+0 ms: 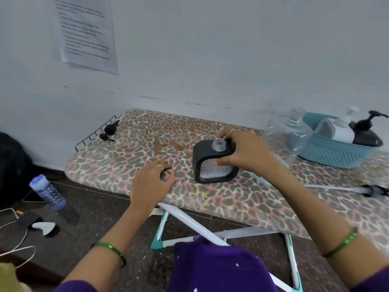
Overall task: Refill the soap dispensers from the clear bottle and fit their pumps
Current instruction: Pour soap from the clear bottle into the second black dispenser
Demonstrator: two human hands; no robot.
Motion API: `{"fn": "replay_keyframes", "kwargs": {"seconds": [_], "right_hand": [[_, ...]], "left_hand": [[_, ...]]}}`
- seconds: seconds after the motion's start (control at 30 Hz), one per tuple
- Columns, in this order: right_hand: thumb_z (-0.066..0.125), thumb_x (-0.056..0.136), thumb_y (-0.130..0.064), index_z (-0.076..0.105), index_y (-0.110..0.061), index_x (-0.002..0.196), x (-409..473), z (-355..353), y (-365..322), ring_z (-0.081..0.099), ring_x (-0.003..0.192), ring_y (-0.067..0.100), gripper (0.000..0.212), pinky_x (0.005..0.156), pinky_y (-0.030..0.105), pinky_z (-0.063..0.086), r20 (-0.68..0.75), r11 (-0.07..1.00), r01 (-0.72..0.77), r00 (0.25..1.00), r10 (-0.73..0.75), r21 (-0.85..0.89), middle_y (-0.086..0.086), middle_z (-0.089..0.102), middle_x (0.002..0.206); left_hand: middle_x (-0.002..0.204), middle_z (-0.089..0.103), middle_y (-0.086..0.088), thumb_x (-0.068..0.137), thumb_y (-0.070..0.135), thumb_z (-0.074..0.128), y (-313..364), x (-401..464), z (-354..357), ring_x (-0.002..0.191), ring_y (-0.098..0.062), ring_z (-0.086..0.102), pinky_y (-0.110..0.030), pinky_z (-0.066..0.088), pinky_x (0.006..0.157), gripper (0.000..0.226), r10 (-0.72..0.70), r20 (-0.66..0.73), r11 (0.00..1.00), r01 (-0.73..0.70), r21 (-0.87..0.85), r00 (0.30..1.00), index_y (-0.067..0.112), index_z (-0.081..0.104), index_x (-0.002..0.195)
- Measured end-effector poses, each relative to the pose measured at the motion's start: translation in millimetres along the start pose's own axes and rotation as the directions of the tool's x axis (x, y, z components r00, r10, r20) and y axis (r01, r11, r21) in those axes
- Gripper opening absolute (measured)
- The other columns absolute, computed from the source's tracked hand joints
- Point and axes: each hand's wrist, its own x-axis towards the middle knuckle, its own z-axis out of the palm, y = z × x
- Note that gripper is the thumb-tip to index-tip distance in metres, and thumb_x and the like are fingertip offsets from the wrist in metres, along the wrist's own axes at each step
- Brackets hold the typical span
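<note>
A black square soap dispenser [202,157] with an open clear threaded neck stands on the leopard-print ironing board [130,144]. My right hand [242,150] grips it from the right, fingers over its top and thumb on its clear front. My left hand [151,182] rests on the board to its left with relaxed fingers, holding nothing. A black pump [110,130] lies at the board's far left end. The clear bottle [288,135] stands uncapped to the right of the dispenser. Another pump with a long tube [345,188] lies on the board at right.
A teal basket [336,157] at the right holds a white dispenser [343,129] and a dark dispenser [366,131], both with pumps. A wire rack [94,133] edges the board's left end. On the floor are a blue bottle [48,192], cables and a phone.
</note>
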Motion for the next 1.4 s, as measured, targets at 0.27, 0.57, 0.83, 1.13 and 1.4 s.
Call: {"fn": "replay_keyframes", "kwargs": {"seconds": [0.27, 0.57, 0.83, 1.13, 1.4], "right_hand": [[0.073, 0.072, -0.054, 0.051, -0.024, 0.13, -12.5, 9.8, 7.1, 0.053, 0.113, 0.023, 0.069, 0.09, 0.034, 0.044, -0.041, 1.0, 0.019, 0.999, -0.018, 0.019, 0.0, 0.055, 0.125], [0.076, 0.079, -0.037, 0.052, -0.009, 0.125, -82.1, 14.1, 22.1, 0.037, 0.127, 0.012, 0.059, 0.109, 0.016, 0.025, -0.707, 0.966, 0.154, 0.706, 0.04, 0.208, 0.006, 0.043, 0.133], [0.081, 0.072, -0.037, 0.025, -0.019, 0.139, -73.9, 6.5, 71.7, 0.038, 0.125, 0.011, 0.089, 0.105, 0.022, 0.029, -0.518, 0.832, -0.078, 0.75, 0.412, 0.549, -0.003, 0.035, 0.134], [0.08, 0.074, -0.033, 0.031, -0.016, 0.136, -51.7, 9.9, 75.1, 0.05, 0.109, 0.009, 0.08, 0.097, 0.025, 0.04, -0.474, 0.808, -0.06, 0.784, 0.401, 0.586, -0.006, 0.049, 0.12], [0.083, 0.07, -0.034, 0.038, -0.017, 0.12, -34.3, 11.4, 76.0, 0.06, 0.096, 0.01, 0.069, 0.088, 0.021, 0.047, -0.534, 0.863, -0.036, 0.772, 0.344, 0.505, -0.002, 0.06, 0.107]], "left_hand": [[0.117, 0.068, 0.0, 0.091, 0.029, 0.063, -0.8, 5.1, -4.5, 0.107, -0.02, 0.06, -0.03, 0.046, 0.089, 0.028, 0.003, 0.094, 1.0, -0.003, -0.006, 0.996, 0.014, 0.069, 0.114], [0.1, 0.067, -0.002, 0.096, 0.024, 0.055, -3.6, 10.3, -0.9, 0.081, -0.019, 0.06, -0.031, 0.044, 0.068, 0.02, 0.026, 0.099, 0.997, -0.019, -0.069, 0.995, 0.012, 0.07, 0.103], [0.064, 0.053, -0.009, 0.098, 0.06, 0.026, 21.3, 3.5, -9.1, 0.06, -0.021, 0.053, -0.038, 0.04, 0.057, 0.053, 0.047, 0.058, 0.937, -0.024, -0.348, 0.997, 0.019, 0.058, 0.087], [0.124, 0.049, 0.023, 0.066, 0.082, 0.059, 70.3, 3.3, 7.2, 0.112, 0.013, 0.052, -0.011, 0.047, 0.09, 0.111, 0.11, 0.172, 0.748, 0.033, -0.663, 0.979, 0.025, 0.015, 0.151], [0.108, 0.057, 0.015, 0.073, 0.045, 0.069, 78.7, 4.2, 14.5, 0.095, 0.011, 0.058, -0.003, 0.047, 0.075, 0.068, 0.078, 0.103, 0.784, 0.003, -0.621, 0.992, 0.029, 0.037, 0.131]]}}
